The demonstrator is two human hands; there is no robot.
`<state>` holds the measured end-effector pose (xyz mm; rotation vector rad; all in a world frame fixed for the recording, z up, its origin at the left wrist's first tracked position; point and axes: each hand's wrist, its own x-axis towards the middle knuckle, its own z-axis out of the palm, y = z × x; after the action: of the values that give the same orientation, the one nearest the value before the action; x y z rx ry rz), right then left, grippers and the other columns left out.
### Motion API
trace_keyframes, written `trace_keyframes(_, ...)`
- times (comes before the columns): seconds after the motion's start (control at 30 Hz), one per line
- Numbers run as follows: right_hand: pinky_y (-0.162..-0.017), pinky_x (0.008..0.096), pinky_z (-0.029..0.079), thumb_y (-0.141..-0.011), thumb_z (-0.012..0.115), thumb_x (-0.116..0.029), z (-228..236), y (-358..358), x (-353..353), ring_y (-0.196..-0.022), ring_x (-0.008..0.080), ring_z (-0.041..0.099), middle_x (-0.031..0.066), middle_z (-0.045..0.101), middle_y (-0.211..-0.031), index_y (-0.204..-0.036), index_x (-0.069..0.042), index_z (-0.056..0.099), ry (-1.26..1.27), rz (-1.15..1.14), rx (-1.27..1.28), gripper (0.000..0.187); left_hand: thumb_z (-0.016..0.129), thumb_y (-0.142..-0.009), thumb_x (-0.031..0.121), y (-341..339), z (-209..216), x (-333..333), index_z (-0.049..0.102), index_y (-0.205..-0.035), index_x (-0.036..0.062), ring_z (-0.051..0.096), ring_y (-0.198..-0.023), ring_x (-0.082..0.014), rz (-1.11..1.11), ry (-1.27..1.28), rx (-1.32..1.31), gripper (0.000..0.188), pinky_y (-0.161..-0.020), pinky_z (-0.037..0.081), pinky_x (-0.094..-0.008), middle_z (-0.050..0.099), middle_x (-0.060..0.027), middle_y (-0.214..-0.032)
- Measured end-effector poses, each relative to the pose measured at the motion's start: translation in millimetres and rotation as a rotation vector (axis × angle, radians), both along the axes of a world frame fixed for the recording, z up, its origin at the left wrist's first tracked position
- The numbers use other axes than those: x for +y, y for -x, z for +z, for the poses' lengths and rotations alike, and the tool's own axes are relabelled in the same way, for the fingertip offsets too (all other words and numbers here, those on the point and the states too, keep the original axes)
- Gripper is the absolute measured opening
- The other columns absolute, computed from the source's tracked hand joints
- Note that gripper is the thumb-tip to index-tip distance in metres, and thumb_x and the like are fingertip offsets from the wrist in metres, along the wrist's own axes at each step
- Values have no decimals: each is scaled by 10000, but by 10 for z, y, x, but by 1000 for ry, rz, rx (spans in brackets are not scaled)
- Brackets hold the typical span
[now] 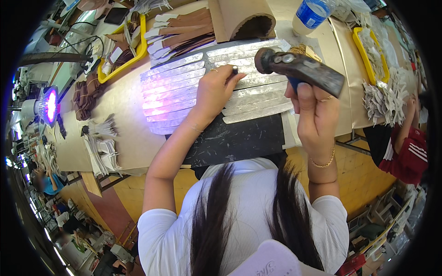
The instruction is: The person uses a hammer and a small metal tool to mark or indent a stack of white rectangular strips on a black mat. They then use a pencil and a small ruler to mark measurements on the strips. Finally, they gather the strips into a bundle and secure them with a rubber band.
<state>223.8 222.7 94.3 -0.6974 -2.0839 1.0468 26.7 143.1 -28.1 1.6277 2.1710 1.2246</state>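
My right hand [316,112] grips a hammer [306,69] by its handle, raised over the right side of the work. The hammer's round face points left. My left hand [215,92] pinches a small dark rod with a shiny end [235,70], perhaps a punch; its lower part is hidden by the fingers. Below both hands lie long silvery strips [258,99], side by side in two columns. Purple-pink light falls on the left column [161,99]. A scuffed black mat [239,142] lies between the strips and my body.
Brown and white strap pieces [184,32] lie beyond the strips, beside a curved brown board [244,20]. A bottle [313,16] stands far right. Yellow trays [122,48] flank the work, with a glowing lamp [49,106] at left. A person in red [407,149] is at right.
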Motion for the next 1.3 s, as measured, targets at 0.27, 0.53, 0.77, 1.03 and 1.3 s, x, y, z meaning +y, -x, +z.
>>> trace_keyframes(0.27, -716, 351, 535, -993, 581, -82, -77, 214, 113, -779, 317, 677, 158, 689, -940, -1196, -4, 610, -190, 187, -114, 220, 757, -881, 229, -29, 13, -10, 639, -898, 52, 659, -679, -332, -66, -51, 125, 214, -606, 517, -424, 668, -134, -795)
trace_keyframes(0.53, -531, 225, 370, -1088, 482, -223, 121, 146, 149, -611, 56, 478, 26, 619, -751, -1148, 34, 625, -27, 69, -43, 300, 707, -951, 251, 45, 37, 32, 594, -910, 13, 708, -683, -275, 81, 71, -334, 267, -622, 536, -356, 695, -124, -752)
trace_keyframes(0.77, -611, 366, 470, -1028, 560, -104, 7, 120, 111, -645, 293, 616, 117, 645, -753, -1014, 18, 637, 45, 52, -44, 145, 744, -928, 276, 129, 83, 83, 654, -940, 1, 699, -676, -186, 115, 36, -539, 290, -641, 524, -307, 720, -112, -760)
trace_keyframes(1.03, -512, 214, 354, -1086, 480, -184, -76, 87, 136, -581, 56, 443, 34, 621, -758, -1198, 29, 629, 14, 77, -33, 284, 772, -896, 251, 149, -8, 147, 678, -913, 1, 672, -645, -221, 92, 30, -397, 268, -625, 503, -318, 710, -132, -745)
trace_keyframes(1.3, -613, 371, 470, -1027, 560, -105, -6, 75, 99, -646, 301, 614, 119, 649, -757, -971, 12, 633, 77, 40, -56, 150, 773, -892, 258, 132, 7, 145, 680, -918, 0, 686, -664, -267, 94, 19, -322, 276, -624, 509, -343, 709, -153, -758)
